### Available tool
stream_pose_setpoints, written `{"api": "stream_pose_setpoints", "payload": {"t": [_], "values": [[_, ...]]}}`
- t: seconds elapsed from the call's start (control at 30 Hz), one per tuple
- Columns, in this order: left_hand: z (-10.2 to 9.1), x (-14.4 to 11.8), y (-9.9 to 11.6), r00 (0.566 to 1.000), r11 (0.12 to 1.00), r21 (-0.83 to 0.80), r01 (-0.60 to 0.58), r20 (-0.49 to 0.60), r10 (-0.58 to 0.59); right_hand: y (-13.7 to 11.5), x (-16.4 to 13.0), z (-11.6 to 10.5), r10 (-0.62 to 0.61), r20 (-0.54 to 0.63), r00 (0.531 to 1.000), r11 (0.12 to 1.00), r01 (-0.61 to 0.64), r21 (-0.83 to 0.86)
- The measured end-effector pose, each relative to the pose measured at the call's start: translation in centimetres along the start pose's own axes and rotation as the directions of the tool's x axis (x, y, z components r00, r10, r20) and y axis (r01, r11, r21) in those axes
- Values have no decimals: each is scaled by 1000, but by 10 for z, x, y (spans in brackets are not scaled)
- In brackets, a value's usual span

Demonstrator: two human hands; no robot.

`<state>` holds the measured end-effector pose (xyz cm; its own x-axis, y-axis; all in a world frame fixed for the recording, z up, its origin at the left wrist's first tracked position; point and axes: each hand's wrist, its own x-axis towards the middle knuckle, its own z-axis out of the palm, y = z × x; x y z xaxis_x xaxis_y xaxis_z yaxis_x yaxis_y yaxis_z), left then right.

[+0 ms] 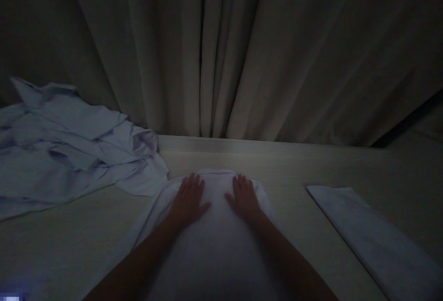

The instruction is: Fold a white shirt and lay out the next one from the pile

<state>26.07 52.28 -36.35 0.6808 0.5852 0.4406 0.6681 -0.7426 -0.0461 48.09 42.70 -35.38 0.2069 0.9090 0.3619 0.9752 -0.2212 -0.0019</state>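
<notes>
A white cloth garment [221, 245], perhaps a shirt, lies spread flat in front of me, its far edge near the curtain. My left hand [188, 201] rests palm down on its upper left part, fingers stretched out and thumb pointing inward. On the upper right part lies my right hand [244, 197], also flat with the fingers extended. Between the two hands a strip of the cloth shows smooth. The lower part of the garment runs out of view beneath my forearms.
To the left a crumpled heap of white cloth [90, 148] lies against the curtain. A flat, folded white cloth [374, 236] is on the right. Long brown-grey curtains [294, 51] hang behind a low pale ledge [277, 147]. The light is dim on the pale floor [86, 227].
</notes>
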Motion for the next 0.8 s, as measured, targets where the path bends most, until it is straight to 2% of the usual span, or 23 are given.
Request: {"api": "stream_pose_setpoints", "payload": {"t": [0.07, 0.13, 0.23, 0.43, 0.53, 0.63, 0.7, 0.73, 0.8], "values": [[5, -4, 3, 1000, 1000, -19, -24, -8, 24, -13, 1, 0, -91, -38, 995, 996, 92, 19], [11, -7, 4, 1000, 999, -42, 17, -4, -17, -26, 4, 2, -152, -31, 988, 987, 154, 52], [18, -9, 2, 997, 996, -57, 70, 20, -68, -33, 7, 8, -138, 8, 990, 987, 137, 89], [21, -16, -4, 995, 994, -54, 95, 16, -94, -25, 9, 16, -113, 34, 993, 991, 111, 74], [15, -12, 1, 993, 992, -58, 113, 52, -110, -27, 13, 10, -116, 42, 992, 991, 113, 77], [-6, -14, 15, 993, 992, -57, 113, 54, -110, -38, 9, -8, -88, 45, 995, 993, 85, 76], [-24, -35, 21, 996, 994, -66, 84, -4, -84, -48, -12, -21, -75, -5, 997, 992, 75, 104], [-33, -56, 20, 997, 995, -79, 67, -43, -70, -51, -31, -26, -72, -46, 996, 988, 77, 132], [-44, -120, 13, 989, 988, -132, 75, -119, -91, -54, -85, -28, -48, -137, 989, 977, 75, 201]]}}
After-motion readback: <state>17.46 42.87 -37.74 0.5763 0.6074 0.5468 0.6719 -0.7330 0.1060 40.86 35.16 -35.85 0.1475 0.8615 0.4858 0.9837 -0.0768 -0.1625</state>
